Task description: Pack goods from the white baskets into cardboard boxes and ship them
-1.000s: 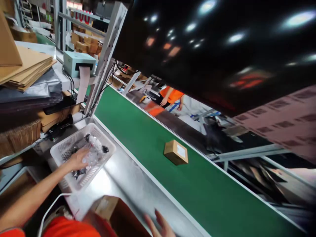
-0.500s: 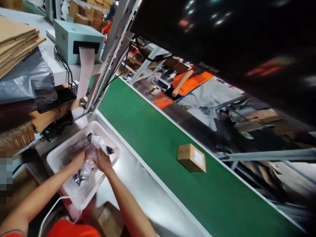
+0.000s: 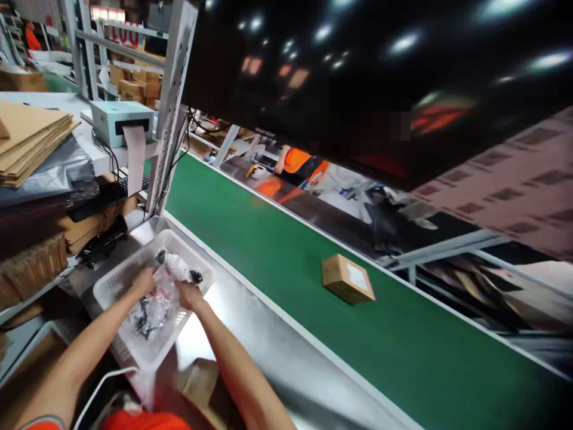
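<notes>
A white perforated plastic basket (image 3: 117,279) rests on the steel worktop (image 3: 250,334) at the lower left. It holds several clear plastic bags with dark small parts (image 3: 150,310). Both my hands are inside it. My left hand (image 3: 144,279) has its fingers curled onto the clear bags. My right hand (image 3: 188,294) grips the same bundle of bags from the right side. What the bags contain is too small to name.
A green conveyor belt (image 3: 277,269) runs diagonally past the worktop, carrying a small labelled cardboard box (image 3: 348,279). A label printer (image 3: 120,121), flat cardboard stacks (image 3: 31,134) and grey bags sit on shelves at left. A large dark screen (image 3: 358,71) hangs overhead. A person in orange (image 3: 299,164) works beyond the belt.
My right hand came up from the worktop's near edge into the basket and joined my left hand on the bags. The view also swung about.
</notes>
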The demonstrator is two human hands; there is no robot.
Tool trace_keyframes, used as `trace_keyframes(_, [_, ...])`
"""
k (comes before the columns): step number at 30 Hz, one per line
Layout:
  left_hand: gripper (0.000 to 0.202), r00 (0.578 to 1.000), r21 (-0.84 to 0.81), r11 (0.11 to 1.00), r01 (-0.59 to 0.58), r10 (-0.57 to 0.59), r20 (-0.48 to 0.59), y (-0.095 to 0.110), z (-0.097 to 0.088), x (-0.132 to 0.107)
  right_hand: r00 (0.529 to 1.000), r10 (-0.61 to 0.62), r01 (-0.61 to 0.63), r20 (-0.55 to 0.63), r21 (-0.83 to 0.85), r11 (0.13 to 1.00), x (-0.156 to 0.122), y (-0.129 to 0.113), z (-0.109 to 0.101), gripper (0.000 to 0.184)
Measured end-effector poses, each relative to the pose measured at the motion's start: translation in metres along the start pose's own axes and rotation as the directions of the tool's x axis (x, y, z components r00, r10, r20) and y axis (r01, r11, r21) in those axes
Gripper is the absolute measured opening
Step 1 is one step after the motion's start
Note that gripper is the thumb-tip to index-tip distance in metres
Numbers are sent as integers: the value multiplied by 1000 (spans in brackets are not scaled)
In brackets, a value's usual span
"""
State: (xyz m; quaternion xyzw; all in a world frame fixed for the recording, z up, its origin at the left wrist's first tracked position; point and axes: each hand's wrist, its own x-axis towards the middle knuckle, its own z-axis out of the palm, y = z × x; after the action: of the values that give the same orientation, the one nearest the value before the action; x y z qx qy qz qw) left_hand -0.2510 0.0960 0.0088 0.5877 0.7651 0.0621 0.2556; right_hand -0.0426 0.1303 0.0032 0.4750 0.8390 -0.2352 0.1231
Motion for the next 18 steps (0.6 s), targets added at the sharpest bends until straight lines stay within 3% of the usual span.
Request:
trace_keyframes(5, [31, 979, -6, 1000, -12, 11, -205, -18, -72, -43, 974, 65, -44, -217, 98, 994, -21, -11, -24, 100])
trace_keyframes(7, [27, 970, -70, 988, -138, 120, -212, -13, -91, -70, 946, -4, 52, -326, 141, 989, -39, -16, -41, 103])
trace_keyframes(8, [25, 959, -138, 962, -235, 207, -193, -7, -96, -84, 918, -70, 143, -390, 160, 977, -53, -16, -50, 96])
trace_keyframes(11, [29, 892, -373, 811, -450, 425, -153, 14, -94, -121, 805, -215, 374, -553, 193, 907, -121, 3, -67, 46])
trace_keyframes(13, [43, 880, -400, 785, -473, 446, -165, 17, -83, -133, 773, -165, 358, -613, 206, 911, -184, 30, -67, 35])
trace_keyframes(15, [61, 904, -282, 859, -428, 400, -152, 8, -67, -132, 782, -57, 245, -620, 222, 944, -250, 61, -57, 38])
trace_keyframes(18, [65, 957, -19, 957, -290, 289, -33, -21, -36, -118, 897, 44, 86, -440, 271, 959, -324, 95, -21, 32])
